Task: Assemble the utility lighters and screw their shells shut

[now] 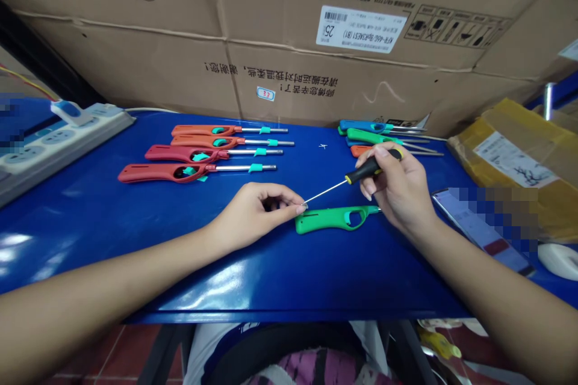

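Note:
My right hand (406,189) is closed around the black and yellow handle of a screwdriver (365,170). Its thin shaft slants down to the left, and the tip meets the fingertips of my left hand (253,213). Thumb and fingers of that left hand are pinched together at the tip; whatever they hold is too small to make out. Just below the tip, a green gas lighter (323,222) with a teal trigger lies on the blue table (289,277). The lighter's butt end is by my left fingertips, and its metal nozzle is mostly hidden behind my right hand.
Orange lighters (194,141) and red lighters (156,172) lie in a row at left. More lighters (361,127) are piled behind my right hand. A power strip (67,132), a phone (483,231), a taped package (519,162) and a large carton (271,24) surround the workspace.

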`<state>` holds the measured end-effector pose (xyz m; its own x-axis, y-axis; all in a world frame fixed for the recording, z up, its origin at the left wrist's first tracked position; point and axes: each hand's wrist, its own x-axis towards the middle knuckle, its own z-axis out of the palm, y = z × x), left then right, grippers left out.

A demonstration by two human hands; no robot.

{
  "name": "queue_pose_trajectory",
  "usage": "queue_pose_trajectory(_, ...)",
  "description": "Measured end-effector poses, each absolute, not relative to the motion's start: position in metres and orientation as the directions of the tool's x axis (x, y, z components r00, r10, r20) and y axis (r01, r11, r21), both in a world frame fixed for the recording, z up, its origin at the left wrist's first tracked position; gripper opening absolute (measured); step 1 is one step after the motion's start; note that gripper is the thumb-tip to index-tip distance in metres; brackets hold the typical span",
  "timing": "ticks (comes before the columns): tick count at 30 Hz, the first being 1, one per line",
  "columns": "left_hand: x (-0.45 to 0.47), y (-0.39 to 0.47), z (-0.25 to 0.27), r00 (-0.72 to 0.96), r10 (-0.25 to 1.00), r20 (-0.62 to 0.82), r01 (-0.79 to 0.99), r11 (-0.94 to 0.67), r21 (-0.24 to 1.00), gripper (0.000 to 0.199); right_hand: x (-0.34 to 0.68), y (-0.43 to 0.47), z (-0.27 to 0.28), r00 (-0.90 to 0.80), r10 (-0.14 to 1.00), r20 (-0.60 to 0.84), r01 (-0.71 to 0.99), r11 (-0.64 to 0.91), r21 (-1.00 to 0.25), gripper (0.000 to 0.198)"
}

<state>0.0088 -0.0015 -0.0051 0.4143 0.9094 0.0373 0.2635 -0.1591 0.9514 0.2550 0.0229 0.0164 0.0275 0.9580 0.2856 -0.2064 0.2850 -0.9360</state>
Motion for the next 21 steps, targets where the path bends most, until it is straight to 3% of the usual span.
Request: queue_pose_trajectory(21, 0.0068, -0.0045, -0.0024, 0.442, 0.883, 0.157, 0.356, -0.334, 0.873, 0.009, 0.2578, 0.0199, 0.0161, -0.034, 0.914, 0.403, -0.109, 0.398, -0.911, 0.023)
